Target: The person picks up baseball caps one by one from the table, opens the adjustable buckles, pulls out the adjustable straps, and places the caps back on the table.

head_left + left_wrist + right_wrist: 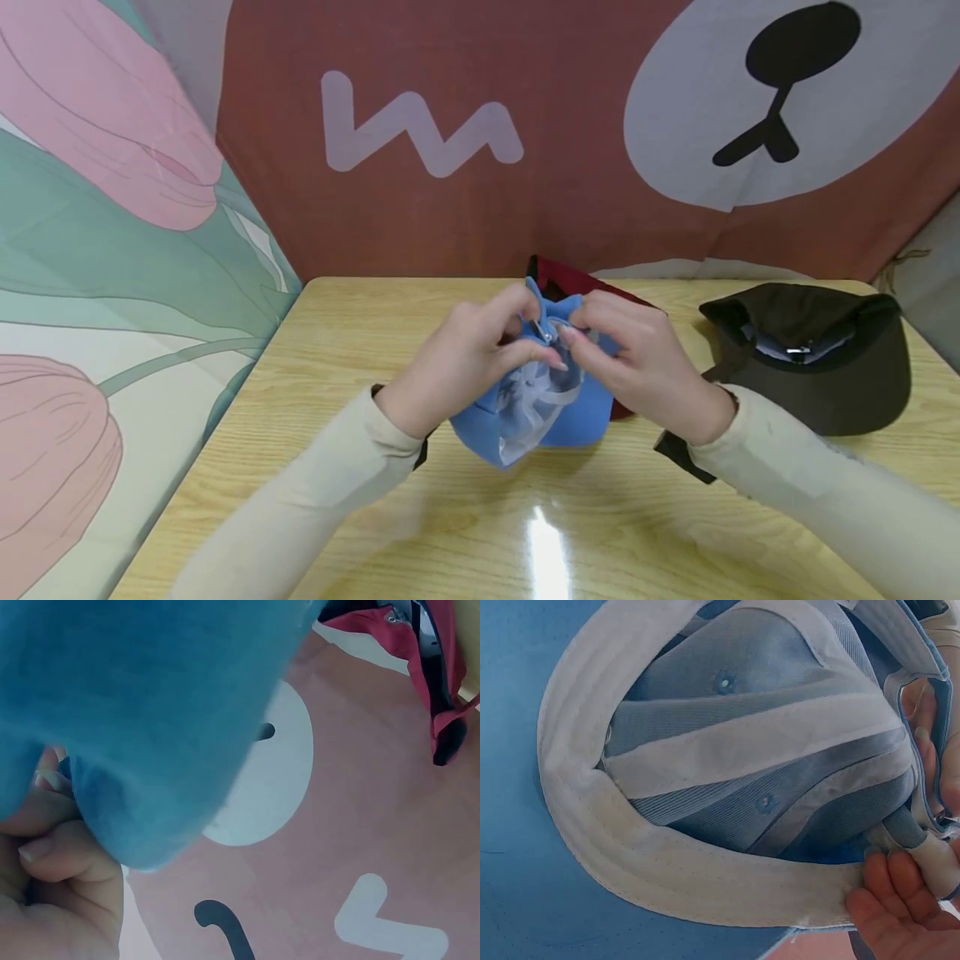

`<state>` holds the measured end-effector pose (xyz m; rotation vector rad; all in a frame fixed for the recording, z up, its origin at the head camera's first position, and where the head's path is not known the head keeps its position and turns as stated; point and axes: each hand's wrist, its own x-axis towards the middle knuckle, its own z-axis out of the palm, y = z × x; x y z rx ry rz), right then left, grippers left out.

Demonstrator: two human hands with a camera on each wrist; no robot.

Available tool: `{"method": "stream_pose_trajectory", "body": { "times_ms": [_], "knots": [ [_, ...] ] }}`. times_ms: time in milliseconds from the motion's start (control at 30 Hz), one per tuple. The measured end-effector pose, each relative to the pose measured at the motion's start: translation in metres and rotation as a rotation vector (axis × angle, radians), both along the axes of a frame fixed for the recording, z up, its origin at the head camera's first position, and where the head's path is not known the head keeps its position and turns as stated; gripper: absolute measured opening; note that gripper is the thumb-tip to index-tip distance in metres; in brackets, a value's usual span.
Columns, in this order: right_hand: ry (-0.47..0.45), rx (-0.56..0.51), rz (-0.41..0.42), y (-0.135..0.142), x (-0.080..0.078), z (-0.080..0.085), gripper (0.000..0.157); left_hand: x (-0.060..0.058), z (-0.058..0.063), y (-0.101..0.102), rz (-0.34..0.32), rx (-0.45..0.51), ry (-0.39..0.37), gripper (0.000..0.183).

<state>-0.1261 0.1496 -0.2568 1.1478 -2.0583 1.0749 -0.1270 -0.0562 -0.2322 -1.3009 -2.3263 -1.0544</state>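
Both hands hold a light-blue baseball cap (573, 421) above the table, its opening and pale lining facing up toward the head view. My left hand (480, 350) pinches the cap's rear strap (542, 312) close to a small metal buckle (549, 337). On the other side of the buckle, my right hand (630, 350) pinches the band's edge between thumb and fingers. White sweatband (682, 877) and taped inner seams fill the right wrist view, where fingertips (904, 881) press on the band. Blurred blue fabric (172, 720) covers much of the left wrist view.
A dark cap (847, 375) lies upside down on the right of the wooden table (285, 400), a metal buckle showing inside it. Behind the blue cap sits a red cap (570, 277), partly hidden. A printed cloth (570, 200) hangs at the table's back edge.
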Motion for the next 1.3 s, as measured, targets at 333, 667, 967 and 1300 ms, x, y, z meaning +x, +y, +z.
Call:
{"method": "stream_pose_trajectory", "body": {
  "times_ms": [333, 667, 967, 1300],
  "knots": [
    [0.024, 0.018, 0.001, 0.001, 0.001, -0.003, 0.043, 0.003, -0.005, -0.002, -0.002, 0.023, 0.002, 0.035],
    [0.039, 0.000, -0.008, -0.001, 0.004, -0.003, 0.043, 0.007, -0.012, 0.000, 0.024, 0.064, 0.035, 0.035],
    [0.067, -0.007, -0.030, -0.001, 0.006, -0.006, 0.042, 0.011, -0.013, 0.004, 0.037, 0.059, 0.047, 0.034],
    [0.029, 0.007, -0.033, 0.004, 0.007, -0.007, 0.030, 0.009, -0.015, 0.003, 0.049, 0.033, 0.057, 0.029]
  ]
}}
